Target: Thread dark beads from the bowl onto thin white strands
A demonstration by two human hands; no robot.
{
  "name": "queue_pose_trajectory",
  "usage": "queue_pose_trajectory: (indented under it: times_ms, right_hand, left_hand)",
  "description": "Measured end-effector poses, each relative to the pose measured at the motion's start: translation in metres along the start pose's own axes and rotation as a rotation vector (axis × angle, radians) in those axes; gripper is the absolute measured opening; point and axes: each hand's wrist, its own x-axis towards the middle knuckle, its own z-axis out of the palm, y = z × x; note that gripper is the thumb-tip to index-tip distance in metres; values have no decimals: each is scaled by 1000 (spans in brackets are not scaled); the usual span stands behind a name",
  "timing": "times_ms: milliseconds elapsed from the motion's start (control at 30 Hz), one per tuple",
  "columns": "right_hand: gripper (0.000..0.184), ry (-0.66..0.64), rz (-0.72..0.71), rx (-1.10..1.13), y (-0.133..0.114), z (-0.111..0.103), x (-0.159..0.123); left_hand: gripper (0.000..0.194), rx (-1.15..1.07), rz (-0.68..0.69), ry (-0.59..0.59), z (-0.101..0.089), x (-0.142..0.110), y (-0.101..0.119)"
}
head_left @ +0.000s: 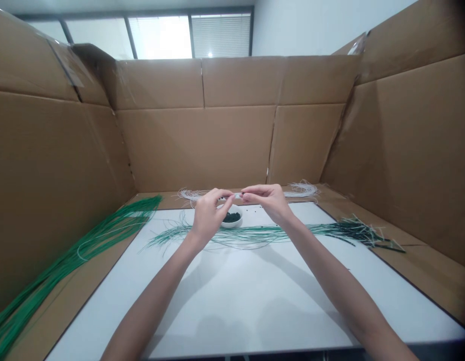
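Observation:
My left hand (211,214) and my right hand (267,200) meet above a white board (247,306), their fingertips pinching a short white piece (237,195), possibly wire. Its exact form is too small to tell. Just below the fingers, a small white bowl (231,222) holds dark green beads (231,217), and my left hand partly covers the bowl's left side. A loose bundle of thin green wires (262,233) lies across the board beneath my wrists.
Tan cardboard walls (194,145) surround the work surface on the back and both sides. Bundles of white wire (302,189) lie along the back, and a long green wire bundle (78,255) lies on the cardboard at left. Several dark beads dot the board.

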Motion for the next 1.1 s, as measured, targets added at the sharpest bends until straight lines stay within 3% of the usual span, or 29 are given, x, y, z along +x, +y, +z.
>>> queue_pose_trajectory:
  times_ms: [433, 1100]
  right_hand:
    - [16, -96, -13, 109, 0, 0, 0]
    - [17, -89, -34, 41, -2, 1, -1]
  left_hand:
    - [12, -32, 53, 33, -3, -2, 12]
    - [14, 14, 81, 13, -3, -2, 10]
